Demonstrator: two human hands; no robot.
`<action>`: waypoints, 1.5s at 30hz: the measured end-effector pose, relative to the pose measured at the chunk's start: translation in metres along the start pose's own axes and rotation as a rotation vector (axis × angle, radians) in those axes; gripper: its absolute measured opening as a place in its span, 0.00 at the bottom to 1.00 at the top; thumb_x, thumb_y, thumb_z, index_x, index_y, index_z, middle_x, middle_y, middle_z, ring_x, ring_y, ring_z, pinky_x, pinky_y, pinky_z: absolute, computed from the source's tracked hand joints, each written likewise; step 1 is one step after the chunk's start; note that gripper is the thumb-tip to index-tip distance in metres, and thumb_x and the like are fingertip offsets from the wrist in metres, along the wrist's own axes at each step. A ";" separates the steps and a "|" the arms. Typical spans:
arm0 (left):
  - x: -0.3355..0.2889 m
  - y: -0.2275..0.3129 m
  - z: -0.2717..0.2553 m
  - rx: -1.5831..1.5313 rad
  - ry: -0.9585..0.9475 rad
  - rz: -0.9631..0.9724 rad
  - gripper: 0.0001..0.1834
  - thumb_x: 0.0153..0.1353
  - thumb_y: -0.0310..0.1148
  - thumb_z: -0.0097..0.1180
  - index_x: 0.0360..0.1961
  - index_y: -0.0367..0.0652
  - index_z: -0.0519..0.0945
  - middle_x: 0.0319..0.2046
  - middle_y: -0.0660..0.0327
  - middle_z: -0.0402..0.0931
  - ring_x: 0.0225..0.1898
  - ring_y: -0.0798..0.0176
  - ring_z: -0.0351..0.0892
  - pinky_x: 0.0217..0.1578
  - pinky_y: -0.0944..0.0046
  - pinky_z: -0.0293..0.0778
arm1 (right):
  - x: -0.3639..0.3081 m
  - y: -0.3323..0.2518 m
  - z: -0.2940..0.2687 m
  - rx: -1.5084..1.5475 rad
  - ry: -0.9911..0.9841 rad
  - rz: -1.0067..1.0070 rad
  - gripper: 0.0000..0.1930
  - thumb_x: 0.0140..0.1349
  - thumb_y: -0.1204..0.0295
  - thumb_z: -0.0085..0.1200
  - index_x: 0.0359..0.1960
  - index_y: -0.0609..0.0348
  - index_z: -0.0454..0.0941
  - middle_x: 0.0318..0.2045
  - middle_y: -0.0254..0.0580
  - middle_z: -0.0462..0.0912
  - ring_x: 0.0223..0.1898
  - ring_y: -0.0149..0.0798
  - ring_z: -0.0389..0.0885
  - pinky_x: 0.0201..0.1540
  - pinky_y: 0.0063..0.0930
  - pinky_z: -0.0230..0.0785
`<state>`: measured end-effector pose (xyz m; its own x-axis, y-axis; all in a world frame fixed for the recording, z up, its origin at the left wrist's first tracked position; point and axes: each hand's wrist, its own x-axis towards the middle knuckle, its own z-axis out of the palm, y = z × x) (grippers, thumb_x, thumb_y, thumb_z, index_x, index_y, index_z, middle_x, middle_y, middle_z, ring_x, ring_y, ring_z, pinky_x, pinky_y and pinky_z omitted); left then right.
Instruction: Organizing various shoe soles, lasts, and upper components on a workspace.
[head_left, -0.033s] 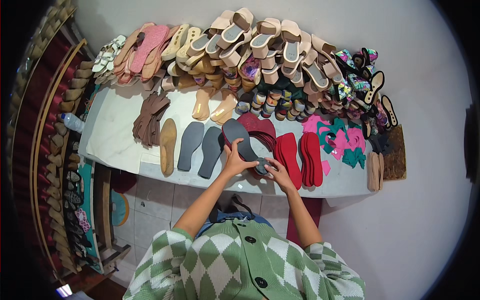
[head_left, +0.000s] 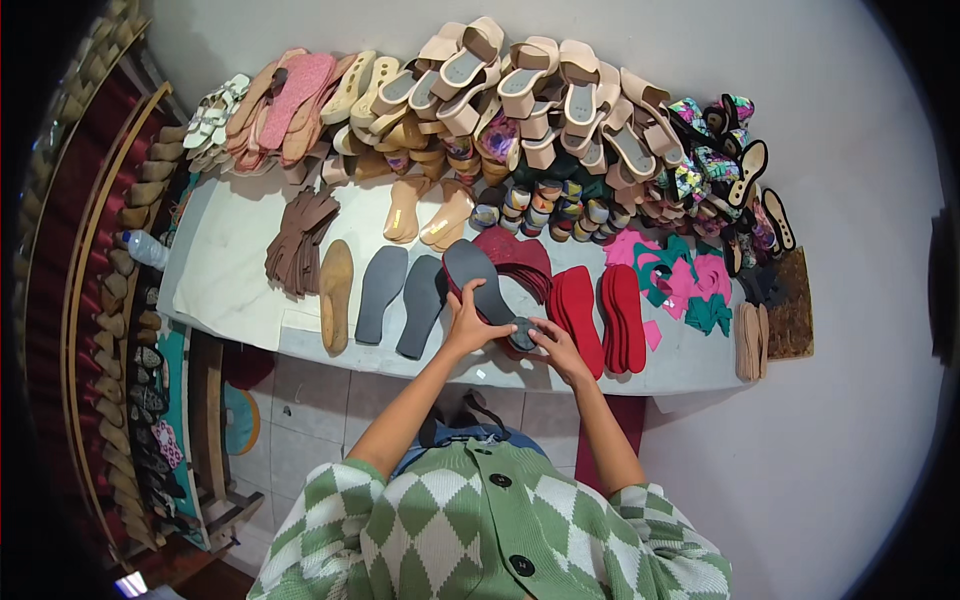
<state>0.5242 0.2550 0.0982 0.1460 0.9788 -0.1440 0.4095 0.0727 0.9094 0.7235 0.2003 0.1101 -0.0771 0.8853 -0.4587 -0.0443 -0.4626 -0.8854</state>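
Note:
Both my hands hold a dark grey shoe sole (head_left: 470, 265) with a round heel end, raised slightly over the near side of the table. My left hand (head_left: 468, 322) grips its narrow middle, the thumb reaching toward the heel. My right hand (head_left: 556, 347) has its fingers closed round the heel end. Two flat grey soles (head_left: 380, 295) lie to the left, beside a tan wooden shoe last (head_left: 336, 297). Behind the held sole is a fanned stack of dark red pieces (head_left: 518, 256). Stacked red soles (head_left: 622, 320) lie just right of my right hand.
Heeled sandals (head_left: 580, 95) are heaped along the table's back. Brown strips (head_left: 302, 238) and beige insoles (head_left: 405, 208) lie farther in. Pink and green scraps (head_left: 692, 285) and tan soles (head_left: 751, 342) occupy the right. A rack of shoe lasts (head_left: 120, 400) stands left.

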 end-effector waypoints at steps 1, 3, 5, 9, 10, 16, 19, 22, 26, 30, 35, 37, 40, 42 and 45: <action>0.000 0.000 0.000 0.016 -0.011 -0.014 0.57 0.27 0.49 0.75 0.58 0.54 0.53 0.51 0.42 0.52 0.54 0.40 0.60 0.55 0.51 0.61 | 0.000 -0.001 0.001 0.106 0.008 0.129 0.21 0.60 0.65 0.54 0.54 0.57 0.70 0.51 0.38 0.71 0.49 0.31 0.72 0.41 0.24 0.71; -0.002 -0.003 0.000 0.020 -0.014 0.002 0.57 0.27 0.49 0.75 0.58 0.53 0.53 0.51 0.43 0.52 0.53 0.40 0.60 0.54 0.51 0.61 | 0.001 -0.006 0.001 0.097 0.059 0.148 0.21 0.58 0.64 0.56 0.51 0.59 0.71 0.47 0.38 0.74 0.46 0.32 0.74 0.45 0.30 0.70; -0.003 -0.008 -0.001 0.026 -0.020 0.015 0.57 0.27 0.48 0.75 0.59 0.53 0.52 0.51 0.43 0.52 0.53 0.40 0.61 0.54 0.51 0.61 | 0.004 -0.011 -0.004 0.017 -0.084 0.277 0.23 0.58 0.61 0.56 0.51 0.63 0.71 0.45 0.39 0.76 0.47 0.33 0.74 0.49 0.32 0.69; -0.003 -0.009 -0.001 0.064 -0.061 0.000 0.58 0.29 0.47 0.75 0.60 0.51 0.49 0.49 0.41 0.51 0.52 0.40 0.61 0.54 0.52 0.62 | 0.011 -0.016 -0.006 -0.064 -0.040 0.289 0.25 0.53 0.64 0.62 0.48 0.67 0.72 0.37 0.39 0.80 0.38 0.32 0.78 0.41 0.26 0.72; -0.003 -0.009 0.000 0.037 -0.068 -0.028 0.59 0.29 0.47 0.75 0.60 0.51 0.49 0.49 0.41 0.51 0.52 0.41 0.59 0.53 0.52 0.61 | 0.013 -0.014 -0.007 -0.069 -0.053 0.296 0.25 0.52 0.63 0.63 0.48 0.67 0.73 0.36 0.39 0.80 0.37 0.32 0.78 0.39 0.26 0.72; 0.000 -0.010 0.004 0.045 -0.071 -0.038 0.60 0.30 0.45 0.74 0.61 0.49 0.46 0.48 0.39 0.50 0.52 0.41 0.56 0.53 0.52 0.59 | 0.022 -0.013 -0.008 -0.177 -0.066 0.326 0.24 0.50 0.64 0.65 0.45 0.67 0.76 0.35 0.41 0.80 0.38 0.32 0.78 0.37 0.24 0.71; 0.002 -0.010 0.007 0.074 -0.070 -0.026 0.59 0.32 0.44 0.74 0.61 0.49 0.45 0.48 0.39 0.50 0.53 0.42 0.56 0.54 0.53 0.59 | 0.020 -0.011 -0.008 -0.205 -0.008 0.330 0.22 0.49 0.65 0.65 0.42 0.68 0.77 0.34 0.41 0.80 0.35 0.30 0.77 0.35 0.22 0.70; 0.001 -0.013 0.009 0.101 -0.067 0.005 0.59 0.33 0.43 0.74 0.61 0.49 0.45 0.49 0.40 0.50 0.53 0.43 0.57 0.54 0.54 0.59 | 0.025 0.003 -0.008 -0.221 -0.036 0.259 0.22 0.49 0.65 0.65 0.41 0.69 0.77 0.32 0.42 0.80 0.32 0.30 0.77 0.34 0.24 0.69; 0.000 -0.011 0.010 0.104 -0.042 0.030 0.58 0.33 0.42 0.74 0.61 0.48 0.45 0.49 0.41 0.50 0.53 0.44 0.57 0.54 0.54 0.59 | 0.029 0.012 -0.011 -0.294 0.011 0.186 0.22 0.50 0.64 0.65 0.41 0.70 0.77 0.32 0.42 0.80 0.32 0.32 0.77 0.34 0.25 0.70; 0.003 -0.019 0.011 0.059 -0.032 0.019 0.58 0.32 0.44 0.74 0.61 0.46 0.47 0.48 0.39 0.50 0.51 0.42 0.56 0.53 0.51 0.58 | 0.019 -0.009 -0.010 -0.217 -0.108 0.284 0.26 0.52 0.59 0.63 0.45 0.68 0.75 0.38 0.45 0.79 0.41 0.35 0.77 0.41 0.33 0.71; 0.003 -0.016 0.013 0.075 -0.047 -0.012 0.58 0.31 0.45 0.74 0.61 0.48 0.47 0.49 0.40 0.50 0.51 0.41 0.57 0.53 0.52 0.59 | 0.026 0.005 -0.018 -0.065 -0.131 0.438 0.28 0.53 0.56 0.61 0.49 0.64 0.73 0.45 0.46 0.77 0.50 0.39 0.73 0.48 0.43 0.68; 0.002 -0.010 0.011 0.057 -0.051 -0.032 0.58 0.31 0.45 0.74 0.61 0.49 0.47 0.49 0.40 0.50 0.52 0.41 0.57 0.53 0.53 0.59 | 0.026 0.009 -0.014 -0.059 -0.050 0.393 0.27 0.53 0.56 0.61 0.49 0.64 0.73 0.44 0.44 0.77 0.48 0.37 0.74 0.47 0.40 0.69; 0.002 -0.007 0.008 0.061 -0.058 -0.033 0.58 0.32 0.44 0.74 0.61 0.49 0.47 0.49 0.40 0.50 0.52 0.43 0.57 0.53 0.55 0.60 | 0.030 0.015 -0.013 -0.082 -0.070 0.342 0.27 0.53 0.56 0.61 0.48 0.63 0.74 0.40 0.39 0.79 0.41 0.32 0.75 0.43 0.32 0.69; 0.005 -0.007 0.009 0.051 -0.043 -0.018 0.58 0.31 0.45 0.74 0.60 0.51 0.48 0.49 0.40 0.49 0.51 0.42 0.58 0.53 0.54 0.60 | 0.028 0.012 -0.013 -0.088 -0.051 0.295 0.27 0.52 0.55 0.61 0.47 0.64 0.74 0.36 0.35 0.79 0.36 0.27 0.74 0.38 0.25 0.68; 0.006 -0.008 0.012 0.043 -0.035 -0.039 0.58 0.30 0.45 0.74 0.60 0.52 0.48 0.48 0.39 0.50 0.51 0.41 0.58 0.53 0.53 0.60 | 0.019 -0.001 -0.009 -0.196 -0.014 0.244 0.26 0.53 0.54 0.60 0.46 0.63 0.75 0.35 0.34 0.79 0.35 0.27 0.74 0.35 0.23 0.68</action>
<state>0.5323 0.2577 0.0859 0.1602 0.9680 -0.1932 0.4541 0.1015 0.8851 0.7306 0.2177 0.1020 -0.0760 0.7477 -0.6596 0.1701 -0.6421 -0.7475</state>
